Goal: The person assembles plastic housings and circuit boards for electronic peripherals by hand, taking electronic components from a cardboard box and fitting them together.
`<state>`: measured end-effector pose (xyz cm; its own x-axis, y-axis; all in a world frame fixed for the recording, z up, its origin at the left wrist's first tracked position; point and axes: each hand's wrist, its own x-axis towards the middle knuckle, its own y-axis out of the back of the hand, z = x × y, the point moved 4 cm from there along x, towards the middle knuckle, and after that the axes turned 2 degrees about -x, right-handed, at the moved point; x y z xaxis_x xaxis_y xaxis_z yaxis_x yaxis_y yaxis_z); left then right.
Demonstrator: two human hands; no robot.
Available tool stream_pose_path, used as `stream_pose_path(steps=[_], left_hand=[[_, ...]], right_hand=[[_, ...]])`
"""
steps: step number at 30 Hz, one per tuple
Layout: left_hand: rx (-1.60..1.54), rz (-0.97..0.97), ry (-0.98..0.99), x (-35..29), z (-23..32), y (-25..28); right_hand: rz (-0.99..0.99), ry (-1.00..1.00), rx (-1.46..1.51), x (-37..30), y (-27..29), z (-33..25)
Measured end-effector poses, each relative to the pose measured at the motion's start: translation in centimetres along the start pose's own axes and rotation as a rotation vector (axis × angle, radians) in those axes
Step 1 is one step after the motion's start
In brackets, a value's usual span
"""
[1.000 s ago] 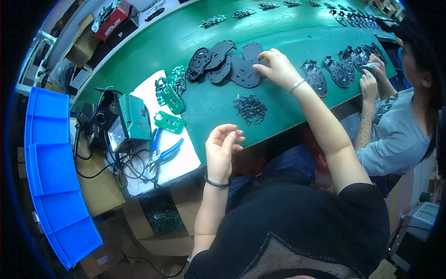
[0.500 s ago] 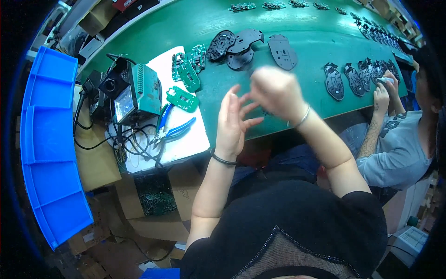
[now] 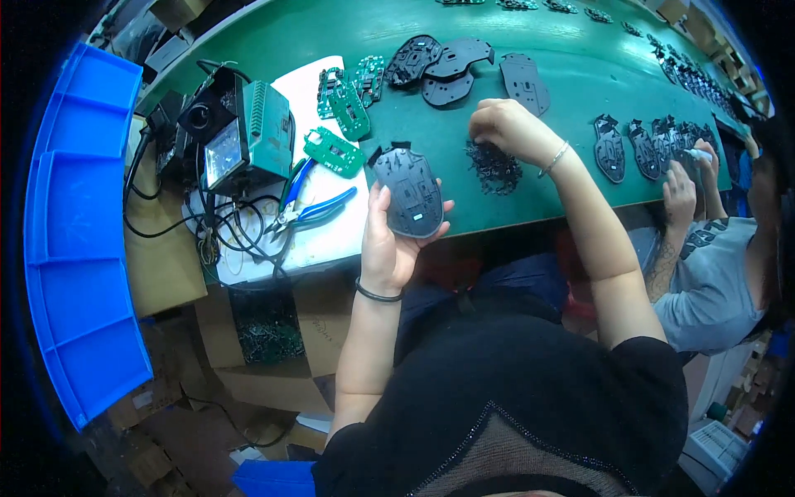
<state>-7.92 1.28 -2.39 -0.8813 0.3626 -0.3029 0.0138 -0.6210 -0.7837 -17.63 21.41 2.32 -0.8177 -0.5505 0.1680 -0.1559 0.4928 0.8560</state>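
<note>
The black mouse shell sits at the green table's near edge, propped up in the left hand, fingers curled round its lower half so that part's hidden. At about 2 o'clock from it, the right hand is bunched over a pile of small black parts; can't make out if it's pinching any. More shells lie at 12 o'clock.

We see black mouse shell held up at desk edge; pile of small black parts just beside it.
</note>
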Motion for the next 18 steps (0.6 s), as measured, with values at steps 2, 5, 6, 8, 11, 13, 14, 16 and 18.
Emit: stream_pose_path(steps=[2,5,6,8,11,13,14,16,18], left_hand=[[-0.007,0.01,-0.005,0.0,0.0,0.3],[-0.006,-0.003,-0.006,0.0,0.2,0.4],[-0.008,0.004,-0.008,-0.1,0.1,0.5],[-0.014,-0.017,-0.008,-0.1,-0.1,0.6],[-0.051,-0.029,-0.008,-0.4,-0.1,0.7],[-0.023,-0.029,-0.023,-0.5,0.1,0.3],[0.011,-0.036,-0.035,-0.5,0.3,0.0],[-0.031,-0.041,-0.041,-0.6,0.4,-0.3],[0.001,-0.022,-0.075,-0.7,0.5,0.0]], right_hand=[[-0.052,-0.007,0.028,0.3,-0.4,0.3],[-0.115,0.013,-0.032,0.6,-0.5,0.5],[-0.12,0.016,-0.027,0.3,-0.8,0.6],[-0.021,0.03,-0.039,0.2,-0.7,0.7],[0.062,-0.02,0.016,0.0,-0.1,0.0],[0.134,-0.15,0.125,-0.4,0.2,-0.1],[0.127,-0.147,0.129,-0.6,0.1,-0.5],[0.317,-0.119,0.197,-1.4,0.4,-1.5],[0.32,-0.124,0.24,-2.1,0.0,-2.9]])
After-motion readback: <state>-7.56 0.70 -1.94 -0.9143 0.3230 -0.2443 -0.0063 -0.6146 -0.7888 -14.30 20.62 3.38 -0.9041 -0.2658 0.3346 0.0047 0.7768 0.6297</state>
